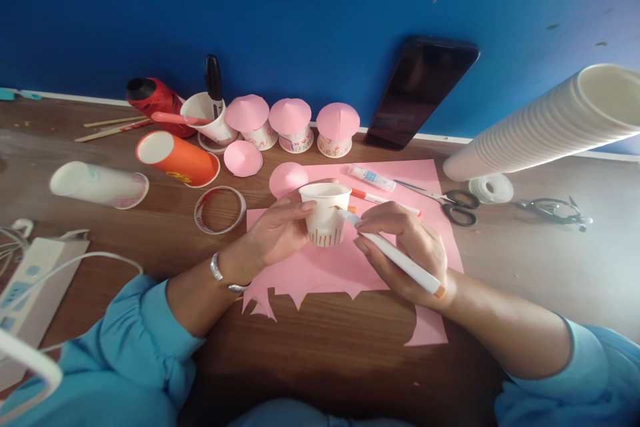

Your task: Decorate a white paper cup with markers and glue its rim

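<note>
Head view: the left hand grips the paper cup above the pink sheet, nearer its left edge; the right hand clamps a white marker, tip toward the cup. Should the left grip slacken, the cup could turn and the stroke skid. At the far edge of the brown table, a phone leans on the blue wall.

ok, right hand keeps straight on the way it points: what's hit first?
Likely the white paper cup with coloured stripes, held by the left hand. The white marker pen in the right hand leads; whether its tip already touches is unclear.
</note>
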`<action>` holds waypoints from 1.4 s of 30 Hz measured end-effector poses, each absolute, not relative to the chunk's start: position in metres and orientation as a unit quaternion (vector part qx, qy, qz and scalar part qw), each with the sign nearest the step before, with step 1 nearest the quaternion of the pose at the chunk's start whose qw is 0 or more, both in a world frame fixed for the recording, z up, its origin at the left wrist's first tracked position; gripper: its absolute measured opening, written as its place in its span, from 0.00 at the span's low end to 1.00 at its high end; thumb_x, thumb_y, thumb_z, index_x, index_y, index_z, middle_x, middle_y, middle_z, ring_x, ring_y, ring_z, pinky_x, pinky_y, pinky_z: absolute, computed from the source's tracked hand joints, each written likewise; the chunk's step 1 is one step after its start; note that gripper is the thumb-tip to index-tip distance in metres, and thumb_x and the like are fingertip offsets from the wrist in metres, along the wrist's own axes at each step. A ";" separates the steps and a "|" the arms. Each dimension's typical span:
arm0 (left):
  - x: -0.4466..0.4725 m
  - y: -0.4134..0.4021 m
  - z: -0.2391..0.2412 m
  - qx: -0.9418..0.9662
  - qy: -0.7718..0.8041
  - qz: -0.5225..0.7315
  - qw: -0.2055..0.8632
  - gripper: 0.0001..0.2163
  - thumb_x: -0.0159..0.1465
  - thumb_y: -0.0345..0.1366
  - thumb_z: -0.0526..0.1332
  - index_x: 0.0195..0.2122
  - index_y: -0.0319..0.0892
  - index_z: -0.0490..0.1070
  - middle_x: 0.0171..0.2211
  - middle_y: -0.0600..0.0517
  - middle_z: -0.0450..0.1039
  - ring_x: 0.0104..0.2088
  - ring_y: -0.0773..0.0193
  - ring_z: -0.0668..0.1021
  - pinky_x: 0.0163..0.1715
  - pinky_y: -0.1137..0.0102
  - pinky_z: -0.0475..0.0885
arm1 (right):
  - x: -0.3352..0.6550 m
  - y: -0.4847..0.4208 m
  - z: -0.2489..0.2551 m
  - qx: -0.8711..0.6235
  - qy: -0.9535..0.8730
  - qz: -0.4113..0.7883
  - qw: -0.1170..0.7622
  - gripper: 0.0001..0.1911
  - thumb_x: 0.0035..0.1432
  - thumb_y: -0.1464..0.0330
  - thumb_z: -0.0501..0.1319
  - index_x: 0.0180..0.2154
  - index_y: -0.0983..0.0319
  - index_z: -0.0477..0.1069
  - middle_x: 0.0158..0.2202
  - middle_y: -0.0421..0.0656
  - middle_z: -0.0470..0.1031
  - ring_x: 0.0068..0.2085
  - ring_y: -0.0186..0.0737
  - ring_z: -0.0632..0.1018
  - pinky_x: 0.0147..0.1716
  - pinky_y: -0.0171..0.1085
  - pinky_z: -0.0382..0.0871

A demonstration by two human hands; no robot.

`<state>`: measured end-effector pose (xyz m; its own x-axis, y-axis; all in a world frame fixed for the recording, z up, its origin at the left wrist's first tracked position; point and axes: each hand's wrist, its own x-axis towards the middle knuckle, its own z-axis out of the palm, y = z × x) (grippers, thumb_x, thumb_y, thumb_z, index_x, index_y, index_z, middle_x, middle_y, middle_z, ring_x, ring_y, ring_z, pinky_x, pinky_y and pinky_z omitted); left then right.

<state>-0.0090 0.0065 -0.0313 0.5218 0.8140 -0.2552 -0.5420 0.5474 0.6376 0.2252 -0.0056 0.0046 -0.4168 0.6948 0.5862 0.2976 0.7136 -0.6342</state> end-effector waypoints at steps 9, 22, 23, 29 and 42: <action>-0.010 0.007 -0.030 0.230 0.274 0.419 0.835 0.31 0.64 0.42 0.74 0.68 0.46 0.72 0.54 0.42 0.84 0.55 0.46 0.84 0.48 0.60 0.79 | 0.228 -0.004 0.005 -0.340 -0.786 0.239 0.457 0.06 0.70 0.71 0.65 0.47 0.57 0.73 0.39 0.43 0.83 0.39 0.42 0.86 0.40 0.42 0.86; -0.012 0.007 -0.028 0.233 0.263 0.409 0.842 0.33 0.66 0.42 0.72 0.71 0.44 0.68 0.53 0.42 0.85 0.58 0.44 0.83 0.55 0.55 0.79 | 0.228 -0.002 0.006 -0.338 -0.793 0.236 0.448 0.07 0.70 0.73 0.65 0.47 0.58 0.71 0.38 0.43 0.82 0.39 0.40 0.86 0.42 0.41 0.86; -0.013 0.007 -0.028 0.235 0.261 0.408 0.843 0.32 0.66 0.42 0.72 0.70 0.44 0.69 0.52 0.42 0.85 0.58 0.44 0.84 0.55 0.55 0.79 | 0.229 -0.002 0.006 -0.340 -0.794 0.235 0.446 0.07 0.70 0.73 0.65 0.47 0.58 0.71 0.39 0.43 0.82 0.39 0.41 0.86 0.42 0.42 0.86; -0.012 0.007 -0.029 0.236 0.251 0.406 0.846 0.31 0.66 0.43 0.72 0.69 0.44 0.71 0.49 0.43 0.86 0.57 0.44 0.84 0.56 0.55 0.79 | 0.230 -0.003 0.007 -0.338 -0.795 0.234 0.447 0.07 0.70 0.73 0.65 0.47 0.57 0.72 0.38 0.42 0.83 0.38 0.41 0.86 0.41 0.43 0.86; -0.011 0.008 -0.026 0.231 0.257 0.415 0.841 0.31 0.66 0.43 0.72 0.69 0.44 0.71 0.50 0.43 0.86 0.58 0.42 0.83 0.56 0.54 0.79 | 0.228 -0.008 0.005 -0.327 -0.800 0.237 0.444 0.06 0.71 0.72 0.64 0.47 0.57 0.70 0.36 0.43 0.81 0.37 0.41 0.85 0.35 0.41 0.85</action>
